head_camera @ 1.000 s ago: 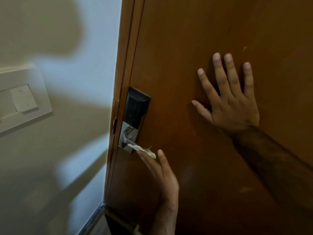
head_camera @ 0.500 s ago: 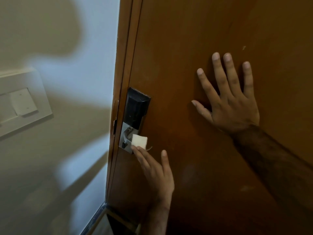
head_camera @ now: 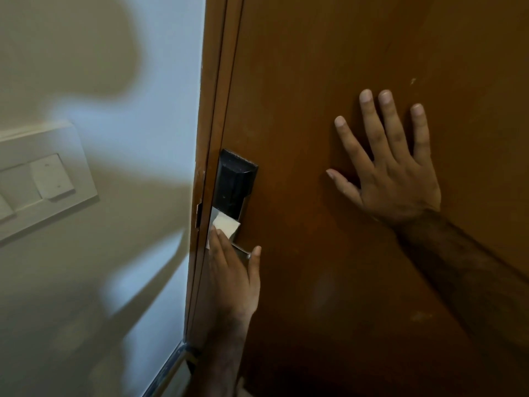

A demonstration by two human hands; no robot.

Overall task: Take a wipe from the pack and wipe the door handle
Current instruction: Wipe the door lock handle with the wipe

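Observation:
A brown wooden door (head_camera: 329,67) fills the right of the view. Near its left edge sits a lock unit with a black upper panel (head_camera: 234,181) and a silver plate below it. My left hand (head_camera: 233,270) reaches up from below and presses a small white wipe (head_camera: 225,224) flat against the silver plate with its fingertips. A short piece of the silver door handle (head_camera: 242,250) shows between the fingers and thumb; the rest is hidden by the hand. My right hand (head_camera: 392,173) lies flat on the door with fingers spread, holding nothing. The wipe pack is not in view.
A cream wall with a white switch plate (head_camera: 43,179) stands to the left of the door frame (head_camera: 213,110). A metal strip (head_camera: 169,365) runs along the floor at the foot of the frame.
My left hand has slid up and to the left with the wipe, from the handle's lever onto the silver plate. The right hand has stayed flat on the door.

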